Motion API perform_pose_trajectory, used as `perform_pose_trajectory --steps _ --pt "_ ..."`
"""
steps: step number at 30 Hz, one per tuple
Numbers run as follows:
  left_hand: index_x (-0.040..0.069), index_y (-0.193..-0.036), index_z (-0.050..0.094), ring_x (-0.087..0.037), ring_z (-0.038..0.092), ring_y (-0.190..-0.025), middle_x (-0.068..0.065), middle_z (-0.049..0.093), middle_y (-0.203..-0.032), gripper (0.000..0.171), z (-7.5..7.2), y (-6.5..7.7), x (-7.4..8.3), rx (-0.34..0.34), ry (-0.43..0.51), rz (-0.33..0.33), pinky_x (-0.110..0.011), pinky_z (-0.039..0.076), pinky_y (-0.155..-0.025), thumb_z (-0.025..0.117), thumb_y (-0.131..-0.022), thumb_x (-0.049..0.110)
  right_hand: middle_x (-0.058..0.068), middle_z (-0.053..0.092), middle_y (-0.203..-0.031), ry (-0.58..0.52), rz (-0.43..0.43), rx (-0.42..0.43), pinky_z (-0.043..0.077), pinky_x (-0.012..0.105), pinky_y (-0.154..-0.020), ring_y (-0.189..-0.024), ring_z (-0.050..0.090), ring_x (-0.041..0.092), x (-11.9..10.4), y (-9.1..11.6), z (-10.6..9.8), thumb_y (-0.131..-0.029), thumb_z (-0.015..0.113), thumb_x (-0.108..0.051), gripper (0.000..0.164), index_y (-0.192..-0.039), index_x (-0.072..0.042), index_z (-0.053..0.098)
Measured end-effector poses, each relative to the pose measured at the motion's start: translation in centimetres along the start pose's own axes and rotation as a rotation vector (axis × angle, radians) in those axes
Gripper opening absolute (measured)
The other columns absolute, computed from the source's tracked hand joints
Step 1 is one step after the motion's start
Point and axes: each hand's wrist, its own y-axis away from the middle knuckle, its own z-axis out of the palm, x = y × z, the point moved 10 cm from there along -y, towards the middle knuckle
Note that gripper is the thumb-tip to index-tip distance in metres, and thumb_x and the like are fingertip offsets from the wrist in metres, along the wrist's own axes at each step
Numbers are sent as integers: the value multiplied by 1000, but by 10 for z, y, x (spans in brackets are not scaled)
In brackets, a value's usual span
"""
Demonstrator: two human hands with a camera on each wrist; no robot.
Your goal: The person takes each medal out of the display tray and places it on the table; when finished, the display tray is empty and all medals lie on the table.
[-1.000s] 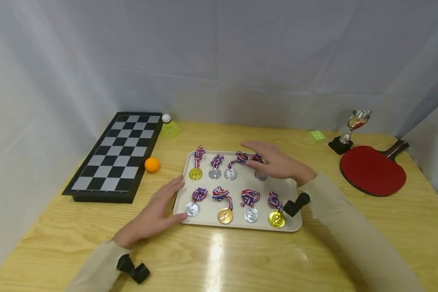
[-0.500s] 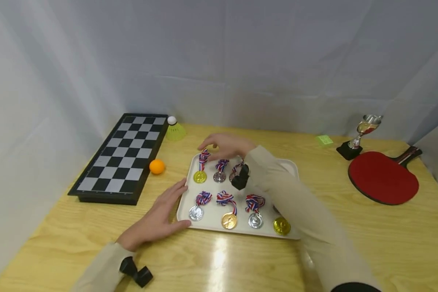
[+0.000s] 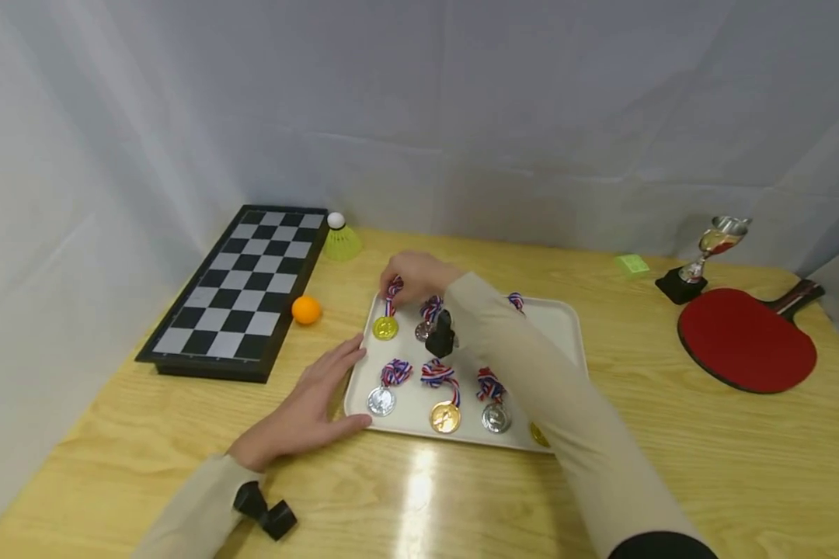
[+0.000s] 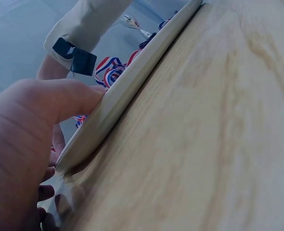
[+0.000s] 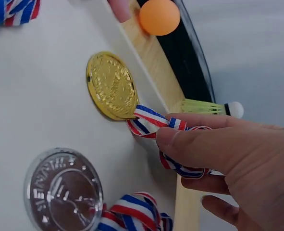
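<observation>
My right hand (image 3: 419, 276) pinches the red, white and blue ribbon (image 5: 149, 117) of a gold medal (image 3: 385, 328) between thumb and finger. That medal lies at the back left of a white tray (image 3: 559, 322). My left hand (image 3: 308, 415) rests at the tray's front left corner, fingers nearly straight along the left side, thumb against the front rim. Along the tray's front lie a silver medal (image 3: 381, 401), a bronze-gold medal (image 3: 445, 417) and another silver medal (image 3: 495, 418). One more silver medal (image 5: 64, 190) is beside the held one. My right sleeve hides other medals.
Left of the tray lie a black-and-white chessboard (image 3: 245, 283), an orange ball (image 3: 306, 310) and a yellow shuttlecock (image 3: 342, 242). To the right are a yellow-green block (image 3: 632, 265), a small trophy cup (image 3: 706, 252) and a red table tennis bat (image 3: 746, 341). A pale curtain (image 3: 475, 109) hangs behind.
My right hand has moved left across the tray's back row, from the medals at right to the gold medal at left, and has taken its ribbon. The left hand stays at the tray.
</observation>
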Motion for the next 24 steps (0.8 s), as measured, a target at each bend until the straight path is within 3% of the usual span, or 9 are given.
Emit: perform_pose_trajectory --steps 2,6,10,14,17,24 --pt "4 -148 31 -37 23 -144 -13 19 -160 88 0 -1 1 -2 2 4 -63 22 -111 71 -81 42 6 70 -108 -28 -3 36 46 30 -95 -104 61 20 1 5 -6 -83 71 -10 16 -99 -11 75" --pt "3 -149 30 -37 23 -144 -13 19 -160 88 -1 -4 4 -2 2 16 -63 21 -111 72 -80 41 9 70 -103 -136 -87 87 45 32 -97 -101 61 22 -3 22 -20 -85 71 -10 15 -100 -6 72" --pt "4 -149 30 -37 23 -144 -12 19 -160 89 1 -6 5 -11 3 16 -63 21 -111 72 -81 41 11 68 -106 -217 -153 118 46 34 -96 -102 59 24 -4 55 -35 -89 67 -10 17 -104 -3 70" --pt "4 -149 30 -37 23 -144 -12 19 -160 88 2 -7 6 -12 10 15 -63 21 -111 72 -81 41 9 68 -107 -242 -152 166 52 35 -87 -100 60 23 2 106 -48 -90 66 -11 20 -108 -4 69" --pt "3 -148 31 -38 24 -143 -13 20 -160 87 2 -6 5 -1 7 17 -63 21 -111 72 -80 40 6 66 -105 -244 -105 197 53 35 -79 -95 59 19 8 150 -51 -90 66 -12 20 -109 -7 70" --pt "2 -147 32 -39 25 -143 -14 21 -159 86 0 -3 2 19 1 21 -65 22 -109 73 -80 38 -9 66 -98 -181 -62 289 50 25 -67 -82 54 5 15 254 -37 -87 70 -12 17 -103 -17 72"
